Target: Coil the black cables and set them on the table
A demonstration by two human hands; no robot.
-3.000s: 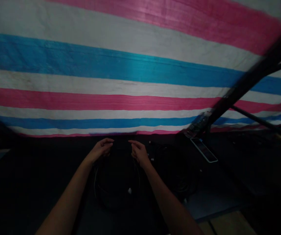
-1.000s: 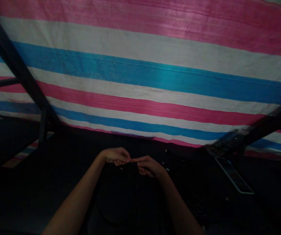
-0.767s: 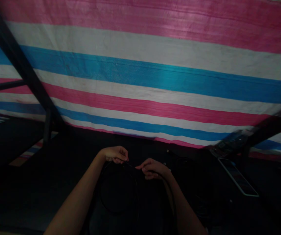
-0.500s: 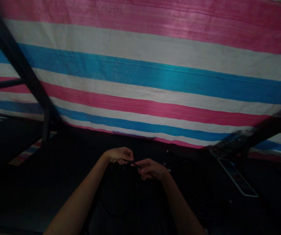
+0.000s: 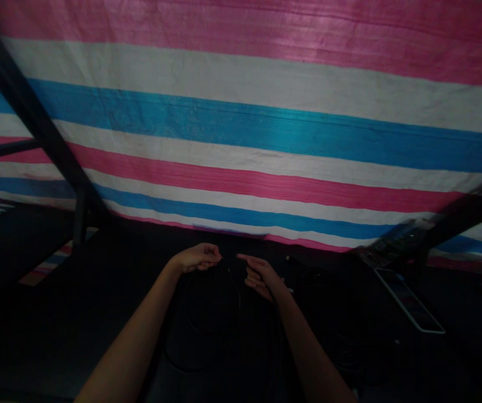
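My left hand [image 5: 201,257] is closed in a pinch on a thin black cable [image 5: 239,305], a small tip of which sticks out past the fingertips. Below the hands the cable hangs in loose loops, dim against the dark background. Apart from it on the right, my right hand [image 5: 261,274] points its index finger toward the left hand. Its other fingers are loosely bent, and I see nothing held in them.
A phone with a pale edge [image 5: 411,300] lies on the black tabletop [image 5: 127,291] at the right, near a clear plastic bottle [image 5: 396,243]. Dark coiled cables [image 5: 341,341] rest right of my arm. A striped sheet [image 5: 241,129] hangs behind, between dark frame bars [image 5: 31,106].
The hands were almost touching, both on the black cable. Now they are apart; my right hand has let go and extended its index finger, and my left has moved slightly up and left.
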